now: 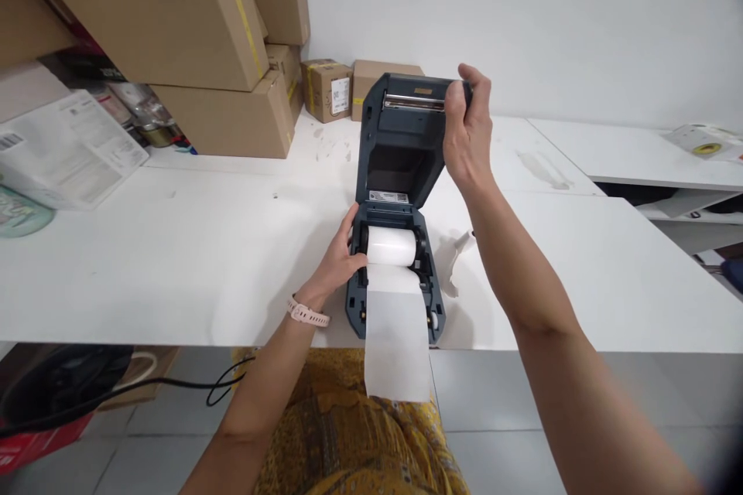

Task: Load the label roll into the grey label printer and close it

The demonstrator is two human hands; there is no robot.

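Note:
A dark grey label printer (354, 309) stands at the front edge of the white table with its lid raised. My right hand (469, 124) grips the upper right corner of the printer lid (371, 131), thumb on the inner face. My left hand (340, 259) holds the left side of the printer base, its thumb over the rim beside the paper roll (392, 246) and its fingers along the outer wall, partly hidden. From the white roll, a strip of paper (398, 348) runs forward over the printer's front and hangs past the table edge.
Cardboard boxes (226, 120) are stacked at the back left, with small cartons (326, 89) near the wall. A torn paper scrap (456, 267) lies right of the printer on the white table (174, 263). Black cables (179, 383) hang below left; an open shelf (685, 224) is at right.

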